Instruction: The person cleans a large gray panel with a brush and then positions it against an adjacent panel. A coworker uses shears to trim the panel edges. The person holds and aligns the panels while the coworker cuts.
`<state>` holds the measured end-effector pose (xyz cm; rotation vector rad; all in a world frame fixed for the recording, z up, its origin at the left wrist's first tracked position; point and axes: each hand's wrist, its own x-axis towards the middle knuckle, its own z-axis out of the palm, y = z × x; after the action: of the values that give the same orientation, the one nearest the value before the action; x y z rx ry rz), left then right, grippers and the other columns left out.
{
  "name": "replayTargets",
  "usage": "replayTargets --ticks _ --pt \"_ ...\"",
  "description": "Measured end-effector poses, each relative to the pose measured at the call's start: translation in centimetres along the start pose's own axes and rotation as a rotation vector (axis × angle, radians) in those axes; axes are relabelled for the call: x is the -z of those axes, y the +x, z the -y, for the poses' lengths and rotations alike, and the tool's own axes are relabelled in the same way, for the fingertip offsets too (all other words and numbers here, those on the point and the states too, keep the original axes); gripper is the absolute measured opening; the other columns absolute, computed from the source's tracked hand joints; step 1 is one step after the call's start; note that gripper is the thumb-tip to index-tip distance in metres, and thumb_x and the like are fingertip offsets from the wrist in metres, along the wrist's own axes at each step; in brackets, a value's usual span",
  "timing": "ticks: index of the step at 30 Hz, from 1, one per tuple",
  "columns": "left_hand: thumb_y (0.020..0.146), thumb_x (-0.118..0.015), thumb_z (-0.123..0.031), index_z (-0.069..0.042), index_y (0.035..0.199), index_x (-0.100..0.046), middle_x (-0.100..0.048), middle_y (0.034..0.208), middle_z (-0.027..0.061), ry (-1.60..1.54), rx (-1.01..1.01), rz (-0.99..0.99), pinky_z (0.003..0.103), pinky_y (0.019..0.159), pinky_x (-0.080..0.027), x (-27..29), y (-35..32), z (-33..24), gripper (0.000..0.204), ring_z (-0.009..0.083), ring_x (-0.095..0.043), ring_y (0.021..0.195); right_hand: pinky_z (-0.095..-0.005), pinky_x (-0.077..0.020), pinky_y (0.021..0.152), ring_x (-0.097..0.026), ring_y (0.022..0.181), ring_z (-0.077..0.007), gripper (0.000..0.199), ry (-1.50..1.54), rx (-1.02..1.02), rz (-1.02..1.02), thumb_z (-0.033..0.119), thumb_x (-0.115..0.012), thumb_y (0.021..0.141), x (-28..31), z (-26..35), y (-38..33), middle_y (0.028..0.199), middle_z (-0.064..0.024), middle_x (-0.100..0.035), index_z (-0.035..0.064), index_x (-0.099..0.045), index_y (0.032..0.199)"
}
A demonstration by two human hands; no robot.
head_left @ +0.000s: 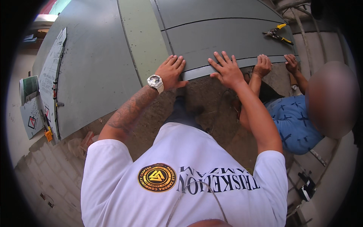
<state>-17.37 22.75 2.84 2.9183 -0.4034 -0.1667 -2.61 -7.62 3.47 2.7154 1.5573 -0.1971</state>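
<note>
Probably light, bendy metal strip [197,72]; hold along edge. L hand [170,72] & R hand [229,74] flat, w/ fingers spread, unclenched.

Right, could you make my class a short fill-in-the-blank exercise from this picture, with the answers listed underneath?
1. The white watch is worn on the ____ wrist.
2. On the grey panel lie snips with handles of black and ____.
3. The co-worker's patterned shirt is mainly ____.
4. The wearer's left hand is farther from the snips than their ____ hand.

Missing words: left; yellow; blue; right.
</note>
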Motion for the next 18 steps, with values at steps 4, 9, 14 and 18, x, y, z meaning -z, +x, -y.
replayTargets --ticks 4,9,14,18 --pt "0.093 -0.07 -0.064 0.005 0.154 -0.052 -0.052 0.16 0.0262 0.03 -0.039 0.0 0.05 0.13 -0.035 -0.1 0.2 0.1 0.093 0.0413 -0.049 0.15 -0.069 -0.029 0.126 -0.035 0.16 -0.0406 0.068 -0.004 0.005 0.0 0.064 -0.053 0.104 -0.3 -0.2 0.1 0.174 -0.0083 -0.039 0.0331 -0.048 0.164" --pt "0.096 -0.067 -0.062 0.009 0.151 -0.052 -0.054 0.157 0.0307 0.08 -0.089 0.043 0.051 0.129 -0.036 0.1 0.7 0.1 0.091 0.0441 -0.051 0.148 -0.0692 -0.031 0.124 -0.037 0.159 -0.0407 0.069 -0.01 0.016 -0.019 0.065 -0.054 0.103 -0.7 -0.4 0.1 0.172 -0.0084 -0.041 0.0328 -0.05 0.163" --pt "0.093 -0.071 -0.061 0.011 0.15 -0.052 -0.053 0.157 0.0317 0.128 -0.069 0.072 0.05 0.129 -0.036 0.4 1.0 -0.7 0.094 0.0443 -0.052 0.147 -0.0705 -0.0355 0.121 -0.044 0.155 -0.0413 0.07 -0.052 0.045 -0.093 0.068 -0.055 0.1 -1.5 -0.5 -0.1 0.169 -0.0095 -0.047 0.0317 -0.054 0.16" --pt "0.085 -0.081 -0.063 0.006 0.161 -0.038 -0.038 0.168 0.0302 0.032 0.087 0.272 0.057 0.131 -0.029 3.8 3.6 -3.2 0.112 0.0454 -0.037 0.157 -0.0712 -0.0367 0.12 -0.047 0.152 -0.0414 0.07 -0.036 0.039 -0.173 0.07 -0.055 0.099 -2.5 -0.7 -0.3 0.167 -0.0096 -0.05 0.0315 -0.056 0.158"
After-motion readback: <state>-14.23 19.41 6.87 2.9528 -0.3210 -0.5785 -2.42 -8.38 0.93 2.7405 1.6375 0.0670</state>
